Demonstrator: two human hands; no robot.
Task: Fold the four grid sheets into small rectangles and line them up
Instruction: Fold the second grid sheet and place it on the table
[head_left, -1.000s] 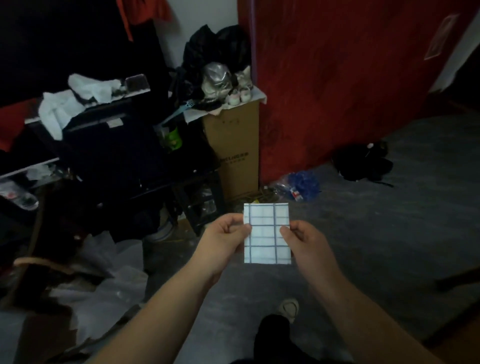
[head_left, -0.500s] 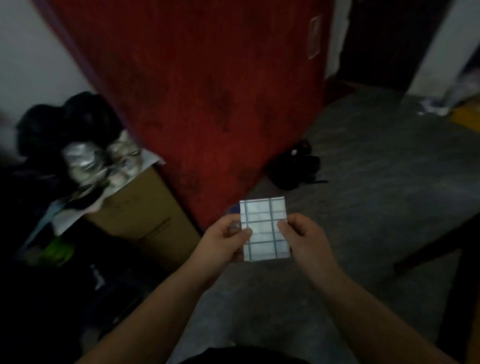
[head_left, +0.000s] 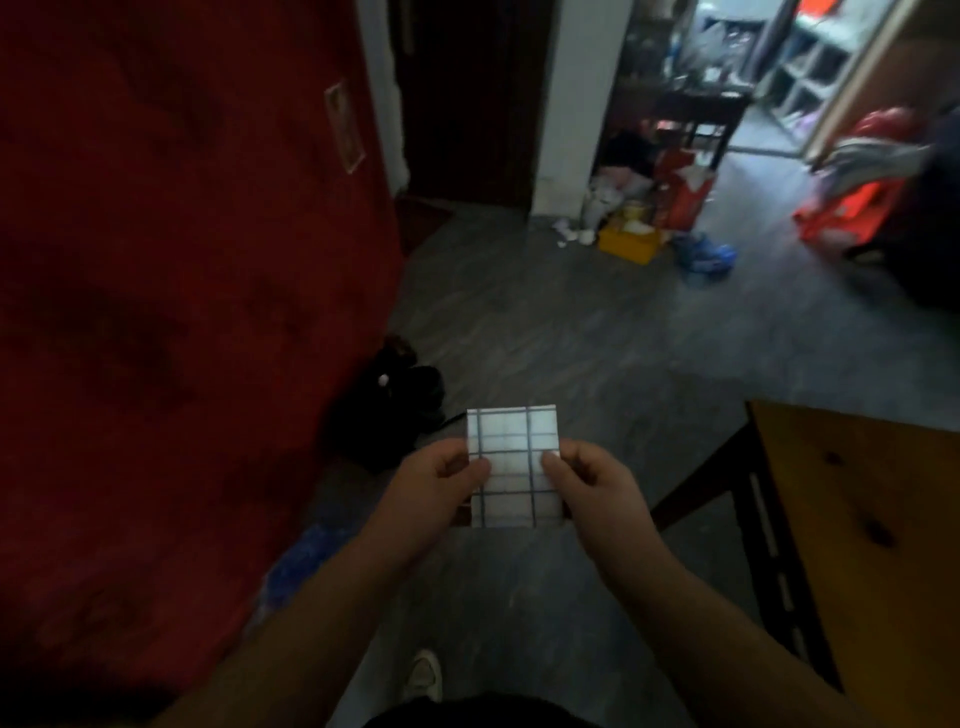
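Dim room, grey floor (head_left: 545, 322). Folded grid sheet (head_left: 511, 467) upright, long axis vertical, pinched between left hand (head_left: 431, 499) and right hand (head_left: 597, 493); wooden table (head_left: 872, 519) right.

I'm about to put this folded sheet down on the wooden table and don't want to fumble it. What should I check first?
1. Grip on the folded grid sheet: ok. The left hand and the right hand pinch its side edges.
2. Sheet folded into a small rectangle: ok.
3. Layers flush at the edges: cannot tell, the picture is blurred.
4. Sheet above the wooden table: not ok. It is over the floor, left of the table.
5. Other folded sheets in view to line up with: not ok, none shows.
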